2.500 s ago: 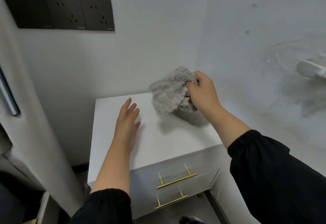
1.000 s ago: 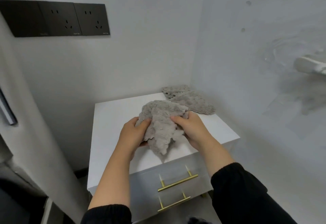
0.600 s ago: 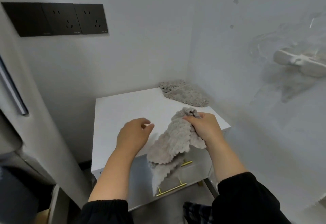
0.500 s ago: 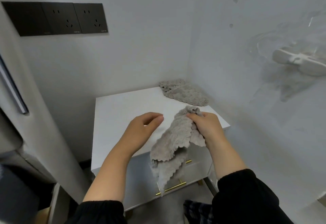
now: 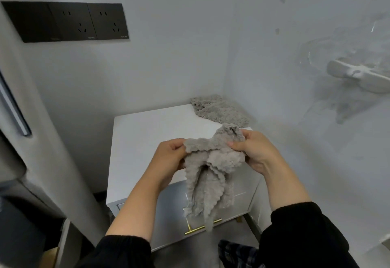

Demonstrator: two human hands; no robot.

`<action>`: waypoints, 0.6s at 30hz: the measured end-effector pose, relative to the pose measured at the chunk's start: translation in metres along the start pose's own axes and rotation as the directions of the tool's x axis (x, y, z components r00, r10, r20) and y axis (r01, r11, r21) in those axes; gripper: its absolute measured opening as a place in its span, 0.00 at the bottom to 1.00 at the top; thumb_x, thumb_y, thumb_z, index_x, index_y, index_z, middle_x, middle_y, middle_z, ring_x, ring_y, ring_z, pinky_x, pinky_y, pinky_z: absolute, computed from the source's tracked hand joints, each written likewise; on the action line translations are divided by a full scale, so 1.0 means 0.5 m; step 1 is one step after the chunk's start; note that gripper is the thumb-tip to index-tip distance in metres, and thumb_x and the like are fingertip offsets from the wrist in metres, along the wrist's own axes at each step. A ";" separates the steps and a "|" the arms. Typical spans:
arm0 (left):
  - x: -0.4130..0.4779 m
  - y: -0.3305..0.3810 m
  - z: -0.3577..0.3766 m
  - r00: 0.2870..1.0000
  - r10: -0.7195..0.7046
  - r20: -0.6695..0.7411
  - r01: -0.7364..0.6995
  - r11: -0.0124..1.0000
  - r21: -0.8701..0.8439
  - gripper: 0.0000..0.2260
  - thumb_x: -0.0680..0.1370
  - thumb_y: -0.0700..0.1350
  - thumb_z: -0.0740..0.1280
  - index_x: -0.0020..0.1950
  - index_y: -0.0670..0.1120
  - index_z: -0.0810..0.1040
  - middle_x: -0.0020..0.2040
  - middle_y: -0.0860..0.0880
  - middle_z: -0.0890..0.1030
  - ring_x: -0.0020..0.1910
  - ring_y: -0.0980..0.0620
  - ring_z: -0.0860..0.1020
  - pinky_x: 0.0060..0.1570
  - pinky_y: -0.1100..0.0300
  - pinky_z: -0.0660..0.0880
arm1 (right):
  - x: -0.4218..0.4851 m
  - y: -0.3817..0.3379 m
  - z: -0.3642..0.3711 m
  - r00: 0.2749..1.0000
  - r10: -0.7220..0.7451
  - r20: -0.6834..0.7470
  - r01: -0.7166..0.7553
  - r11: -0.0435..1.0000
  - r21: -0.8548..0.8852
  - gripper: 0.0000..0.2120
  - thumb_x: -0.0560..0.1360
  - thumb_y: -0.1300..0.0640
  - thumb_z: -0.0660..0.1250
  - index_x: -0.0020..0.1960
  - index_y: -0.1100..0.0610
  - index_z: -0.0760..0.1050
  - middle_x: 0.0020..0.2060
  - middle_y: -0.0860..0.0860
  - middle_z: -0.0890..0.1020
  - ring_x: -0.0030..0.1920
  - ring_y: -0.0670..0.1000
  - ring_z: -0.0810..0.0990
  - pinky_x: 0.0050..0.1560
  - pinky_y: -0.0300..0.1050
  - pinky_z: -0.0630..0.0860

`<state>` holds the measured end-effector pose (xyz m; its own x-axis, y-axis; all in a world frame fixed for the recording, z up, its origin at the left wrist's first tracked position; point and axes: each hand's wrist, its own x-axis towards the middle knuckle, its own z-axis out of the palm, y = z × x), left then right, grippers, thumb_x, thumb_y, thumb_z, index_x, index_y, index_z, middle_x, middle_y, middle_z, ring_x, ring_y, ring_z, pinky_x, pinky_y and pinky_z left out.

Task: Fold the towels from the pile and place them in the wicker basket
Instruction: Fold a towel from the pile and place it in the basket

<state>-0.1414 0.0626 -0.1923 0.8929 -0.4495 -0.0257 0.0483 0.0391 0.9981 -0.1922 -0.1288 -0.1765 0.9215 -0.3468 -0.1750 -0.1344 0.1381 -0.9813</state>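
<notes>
Pinching a crumpled grey towel [image 5: 211,172] by its top edge, the left hand [image 5: 168,158] and right hand [image 5: 257,151] hold it above the white bench's [image 5: 147,132] front edge, fingers curled into the cloth. A second grey towel [image 5: 219,111] lies flat in the bench's far right corner against the pale walls, and black sockets [image 5: 84,22] sit on the wall at upper left.

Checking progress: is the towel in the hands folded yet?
Not folded. The grey towel hangs bunched and crumpled, gripped by the left hand and right hand.
</notes>
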 end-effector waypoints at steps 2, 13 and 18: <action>0.008 0.000 -0.013 0.994 -0.061 -0.087 0.045 0.984 -0.174 0.10 0.79 0.34 0.61 0.44 0.39 0.81 0.32 0.46 0.79 0.28 0.52 0.74 0.27 0.65 0.70 | 0.000 -0.007 -0.013 0.999 -0.014 -0.037 0.011 0.996 -0.085 0.11 0.71 0.74 0.66 0.48 0.61 0.79 0.32 0.51 0.83 0.29 0.46 0.80 0.32 0.38 0.78; 0.040 -0.027 -0.115 0.854 0.220 -0.471 0.172 0.735 0.655 0.14 0.78 0.47 0.65 0.32 0.47 0.75 0.31 0.48 0.73 0.35 0.48 0.71 0.32 0.59 0.60 | 0.033 0.028 -0.067 0.882 -0.298 -0.366 -0.111 0.622 -0.775 0.05 0.71 0.62 0.68 0.36 0.59 0.80 0.37 0.57 0.81 0.39 0.58 0.78 0.35 0.42 0.67; 0.042 -0.013 -0.118 0.885 0.155 -0.439 0.159 0.786 0.597 0.14 0.78 0.45 0.65 0.33 0.42 0.78 0.25 0.45 0.75 0.26 0.47 0.74 0.29 0.60 0.68 | 0.040 0.024 -0.053 0.786 -0.444 -0.430 -0.072 0.626 -0.777 0.07 0.73 0.59 0.69 0.36 0.54 0.78 0.36 0.53 0.78 0.39 0.55 0.74 0.36 0.42 0.65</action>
<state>-0.0966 0.1058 -0.2025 0.9943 0.0003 0.1070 -0.0874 -0.5739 0.8142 -0.1852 -0.1589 -0.1937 0.6275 -0.7328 0.2633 -0.4331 -0.6095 -0.6640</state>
